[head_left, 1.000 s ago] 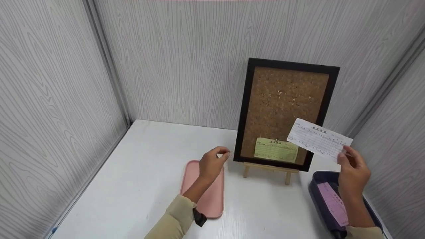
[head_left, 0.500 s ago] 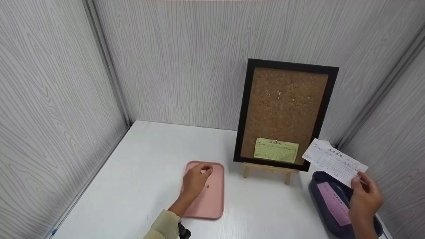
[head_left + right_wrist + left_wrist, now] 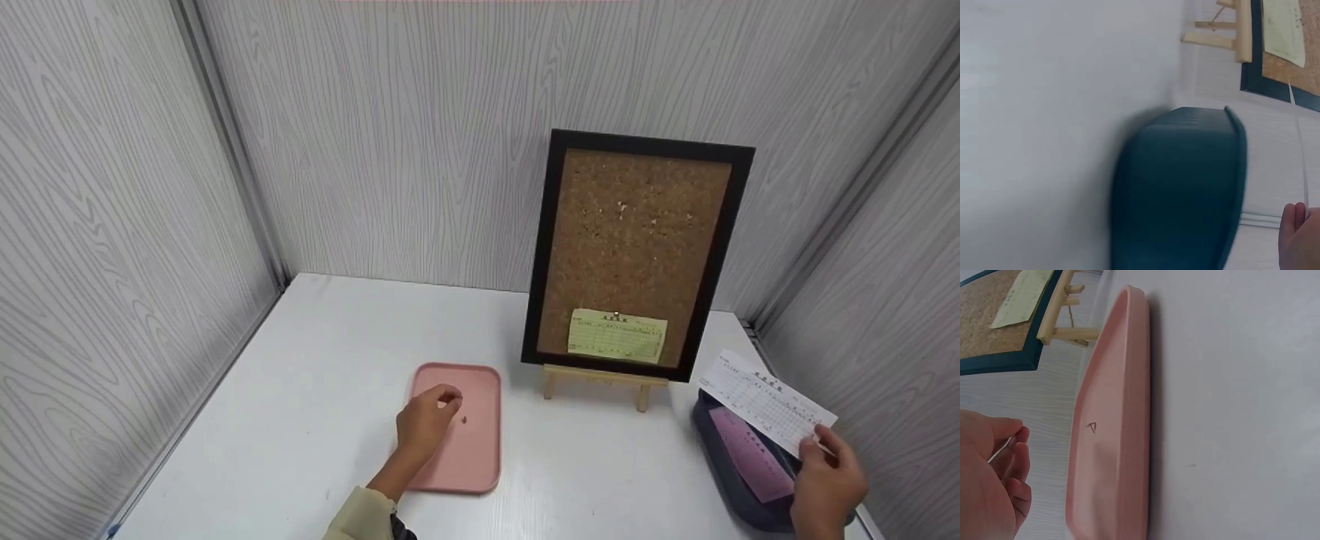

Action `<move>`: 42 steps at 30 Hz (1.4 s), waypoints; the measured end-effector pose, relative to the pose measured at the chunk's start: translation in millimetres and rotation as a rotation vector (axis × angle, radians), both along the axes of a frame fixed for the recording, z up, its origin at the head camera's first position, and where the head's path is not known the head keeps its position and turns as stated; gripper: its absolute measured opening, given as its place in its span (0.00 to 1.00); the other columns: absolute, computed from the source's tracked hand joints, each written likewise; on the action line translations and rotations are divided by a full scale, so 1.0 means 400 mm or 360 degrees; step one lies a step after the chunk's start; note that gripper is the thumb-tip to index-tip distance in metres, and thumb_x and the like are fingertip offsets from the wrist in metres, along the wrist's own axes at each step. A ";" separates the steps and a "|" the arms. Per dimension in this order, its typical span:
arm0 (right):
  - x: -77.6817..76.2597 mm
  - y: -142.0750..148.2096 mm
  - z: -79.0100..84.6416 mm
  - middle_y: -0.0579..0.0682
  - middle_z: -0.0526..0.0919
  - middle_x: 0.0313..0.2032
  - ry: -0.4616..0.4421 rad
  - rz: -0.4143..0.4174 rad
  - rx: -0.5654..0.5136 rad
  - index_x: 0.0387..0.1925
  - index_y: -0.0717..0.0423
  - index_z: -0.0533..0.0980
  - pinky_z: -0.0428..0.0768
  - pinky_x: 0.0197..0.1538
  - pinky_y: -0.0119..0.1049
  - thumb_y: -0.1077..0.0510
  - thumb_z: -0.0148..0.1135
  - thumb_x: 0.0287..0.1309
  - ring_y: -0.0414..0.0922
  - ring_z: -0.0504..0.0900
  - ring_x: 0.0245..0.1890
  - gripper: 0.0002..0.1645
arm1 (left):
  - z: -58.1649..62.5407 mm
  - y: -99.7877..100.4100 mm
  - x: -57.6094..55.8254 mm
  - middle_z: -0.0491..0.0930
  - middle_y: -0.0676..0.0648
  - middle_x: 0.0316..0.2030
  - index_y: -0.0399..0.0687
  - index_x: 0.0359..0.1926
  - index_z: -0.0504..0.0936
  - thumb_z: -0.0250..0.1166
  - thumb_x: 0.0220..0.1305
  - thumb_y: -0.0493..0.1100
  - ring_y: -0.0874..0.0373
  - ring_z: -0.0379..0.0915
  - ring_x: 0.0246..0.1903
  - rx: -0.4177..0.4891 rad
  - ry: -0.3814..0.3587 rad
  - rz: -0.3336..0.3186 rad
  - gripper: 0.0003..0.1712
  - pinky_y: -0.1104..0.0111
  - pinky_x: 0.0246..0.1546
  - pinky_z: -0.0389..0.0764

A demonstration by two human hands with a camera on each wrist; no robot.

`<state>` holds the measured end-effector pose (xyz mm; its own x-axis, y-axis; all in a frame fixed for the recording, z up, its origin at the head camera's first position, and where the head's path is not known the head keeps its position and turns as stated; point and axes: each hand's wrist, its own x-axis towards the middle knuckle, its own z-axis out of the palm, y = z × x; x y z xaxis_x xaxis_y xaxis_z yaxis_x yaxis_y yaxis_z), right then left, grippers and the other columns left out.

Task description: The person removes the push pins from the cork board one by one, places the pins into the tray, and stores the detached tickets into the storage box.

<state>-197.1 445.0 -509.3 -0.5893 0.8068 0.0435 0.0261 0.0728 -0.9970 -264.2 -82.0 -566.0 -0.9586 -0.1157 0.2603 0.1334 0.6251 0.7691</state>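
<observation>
Head view: pinching a white rectangular printed paper slip [image 3: 765, 401] by one end in the right hand [image 3: 829, 478], above a dark-blue round-cornered container [image 3: 721, 469]; curling the left hand [image 3: 426, 424] over a pink rectangular tray [image 3: 477, 459]. Left wrist view: bringing fingertips to thumb, perhaps on something thin, impossible to tell. Right wrist view: gripping the slip edge-on, clear of the container.

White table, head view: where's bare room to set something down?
Biggest bare stretch of table: between the left wall and pink tray, with the left sleeve crossing its near end. Second: between the tray and blue bin, in front of the easel. Crowded: right side, where the white slip and right hand overlap the bin.
</observation>
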 end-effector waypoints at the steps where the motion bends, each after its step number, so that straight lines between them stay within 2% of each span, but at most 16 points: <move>1: -0.001 0.005 -0.007 0.31 0.75 0.42 -0.0012 -0.0019 -0.0010 0.63 0.49 0.78 0.70 0.38 0.14 0.61 0.59 0.67 0.30 0.71 0.39 0.24 | -0.003 -0.001 0.000 0.86 0.59 0.35 0.57 0.39 0.87 0.68 0.67 0.45 0.62 0.79 0.31 -0.0013 -0.0005 0.0003 0.02 0.63 0.32 0.74; 6: 0.004 0.028 -0.039 0.29 0.74 0.36 -0.0060 -0.0107 0.0017 0.63 0.54 0.78 0.69 0.39 0.14 0.62 0.59 0.65 0.29 0.71 0.37 0.25 | -0.013 -0.005 0.000 0.86 0.58 0.34 0.56 0.38 0.87 0.68 0.66 0.44 0.62 0.80 0.31 -0.0074 -0.0030 0.0014 0.02 0.62 0.32 0.74; 12: 0.009 0.047 -0.064 0.27 0.71 0.35 -0.0225 -0.0155 0.0087 0.64 0.54 0.77 0.69 0.46 0.20 0.59 0.57 0.66 0.25 0.69 0.37 0.25 | -0.032 -0.013 -0.007 0.87 0.59 0.34 0.58 0.37 0.87 0.67 0.66 0.44 0.61 0.82 0.33 -0.0145 -0.0058 0.0026 0.03 0.58 0.36 0.77; 18: 0.002 0.042 -0.074 0.33 0.72 0.39 -0.0360 -0.0125 0.0235 0.65 0.59 0.75 0.68 0.49 0.25 0.60 0.55 0.66 0.26 0.67 0.38 0.26 | -0.047 -0.017 -0.013 0.88 0.56 0.36 0.55 0.38 0.88 0.67 0.67 0.43 0.59 0.83 0.35 -0.0185 -0.0049 0.0026 0.04 0.56 0.38 0.79; 21: -0.003 0.037 -0.078 0.36 0.73 0.40 -0.0421 -0.0108 0.0294 0.64 0.59 0.75 0.67 0.48 0.25 0.59 0.55 0.65 0.26 0.66 0.37 0.26 | -0.053 -0.018 -0.015 0.88 0.55 0.36 0.54 0.39 0.88 0.67 0.67 0.42 0.58 0.84 0.36 -0.0210 -0.0048 0.0020 0.04 0.55 0.39 0.80; 24: -0.006 0.037 -0.082 0.34 0.73 0.38 -0.0487 -0.0107 0.0375 0.63 0.58 0.76 0.65 0.46 0.26 0.58 0.55 0.64 0.26 0.64 0.35 0.26 | -0.060 -0.018 -0.018 0.89 0.54 0.37 0.52 0.39 0.89 0.66 0.67 0.40 0.57 0.84 0.37 -0.0223 -0.0057 0.0000 0.05 0.54 0.40 0.81; 30: -0.009 0.045 -0.093 0.19 0.64 0.24 -0.0505 -0.0053 0.0581 0.56 0.61 0.79 0.59 0.45 0.31 0.57 0.56 0.63 0.22 0.61 0.28 0.22 | -0.074 -0.020 -0.019 0.88 0.53 0.36 0.50 0.38 0.88 0.67 0.66 0.39 0.57 0.84 0.36 -0.0219 -0.0051 -0.0029 0.04 0.55 0.40 0.81; 32: -0.010 0.045 -0.095 0.16 0.61 0.22 -0.0493 -0.0012 0.0602 0.56 0.62 0.79 0.60 0.44 0.31 0.57 0.56 0.63 0.22 0.61 0.28 0.22 | -0.078 -0.021 -0.018 0.88 0.53 0.35 0.50 0.38 0.88 0.67 0.67 0.39 0.57 0.83 0.36 -0.0220 -0.0058 -0.0030 0.04 0.55 0.40 0.81; 35: -0.008 0.045 -0.093 0.17 0.61 0.21 -0.0478 0.0054 0.0591 0.57 0.64 0.77 0.62 0.43 0.30 0.58 0.57 0.63 0.21 0.62 0.26 0.23 | -0.082 -0.022 -0.018 0.87 0.53 0.36 0.50 0.38 0.88 0.66 0.67 0.39 0.58 0.82 0.36 -0.0215 -0.0083 -0.0027 0.04 0.55 0.40 0.81; 42: 0.012 0.054 -0.069 0.18 0.65 0.18 -0.0583 0.0082 0.0514 0.64 0.64 0.73 0.66 0.34 0.20 0.52 0.57 0.66 0.17 0.67 0.16 0.29 | -0.077 -0.025 -0.019 0.87 0.53 0.36 0.50 0.39 0.88 0.65 0.67 0.39 0.60 0.81 0.34 -0.0179 -0.0093 -0.0041 0.06 0.55 0.41 0.80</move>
